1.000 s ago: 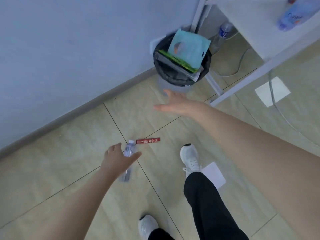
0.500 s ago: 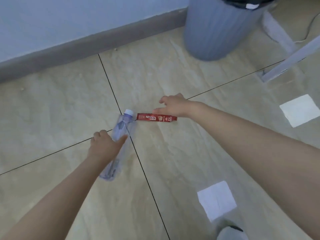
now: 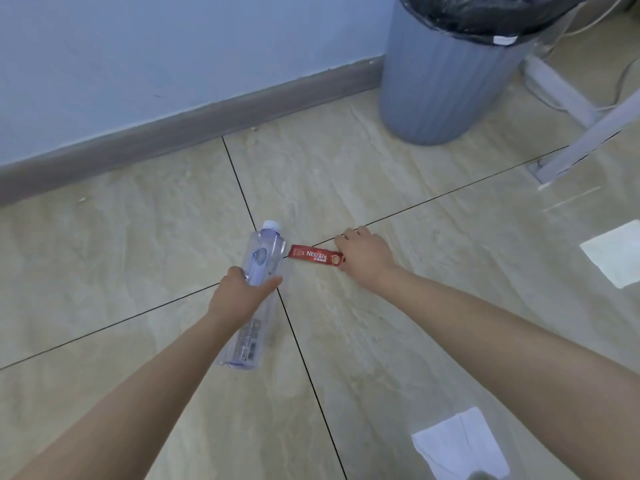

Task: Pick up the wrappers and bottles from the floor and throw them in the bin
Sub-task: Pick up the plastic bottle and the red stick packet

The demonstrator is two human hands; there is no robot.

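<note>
Beige floor tiles [image 3: 398,306] with dark grout lines run up to a grey skirting board [image 3: 180,140] under a pale blue wall [image 3: 156,46]. On that floor the left hand [image 3: 239,296] has its grip clamped round the middle of a clear plastic bottle [image 3: 258,268], thumb on the right side and fingers curled over the left; the bottle points away from the person, white cap at the far end and its base nearer the forearm. Whether the base still touches the tile cannot be told. Just beside the bottle's neck lies a red coffee sachet [image 3: 315,256], flat across a grout line. The right hand [image 3: 363,254] has its grip closed on the sachet's right end, fingers curled down against the floor. Beyond the hands, near the skirting, stands a ribbed grey bin [image 3: 440,84] lined with a black bag [image 3: 485,15]. A white metal frame leg [image 3: 581,147] slants down to the floor just right of the bin. Two white paper squares lie well apart on the right, one far [image 3: 616,254] and one near [image 3: 457,445].
</note>
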